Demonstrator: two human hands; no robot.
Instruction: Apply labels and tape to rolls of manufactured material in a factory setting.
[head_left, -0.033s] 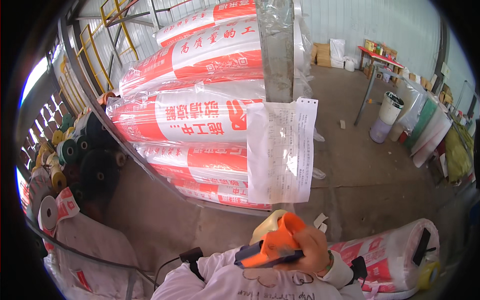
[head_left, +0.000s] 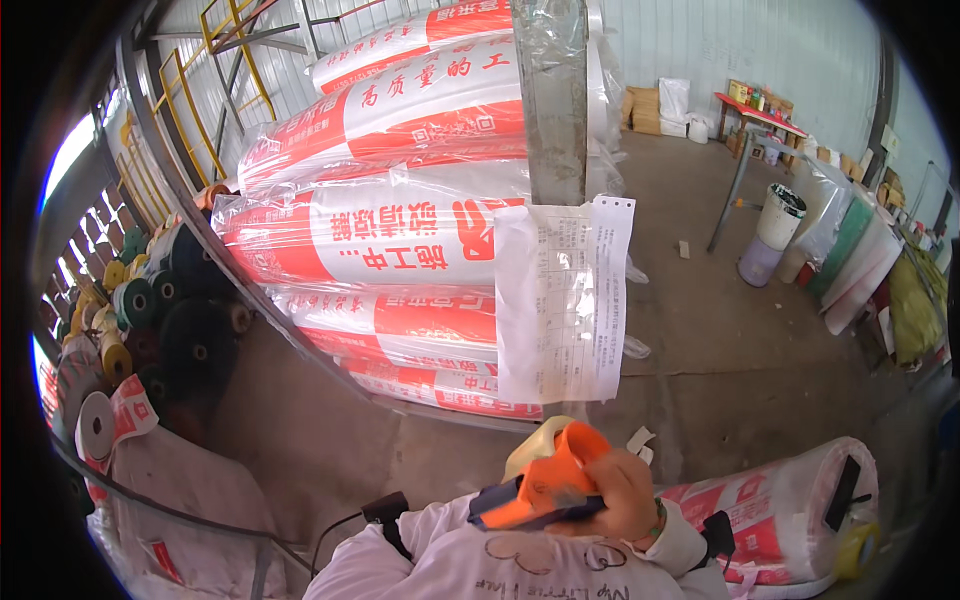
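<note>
"Gripping something, the right hand?"
"Yes, its fingers wrap round an orange-and-navy tape dispenser, just in front of the white shirt."
"And the left hand?"
"Out of sight, so I can't tell its state."
"Beyond?"
"Printed sheets, overlapping a metal post beside stacked red-and-white rolls in clear plastic."

Handheld tool orange, dark blue; stacked rolls red-white, printed; shirt white, dark line drawing.
</note>
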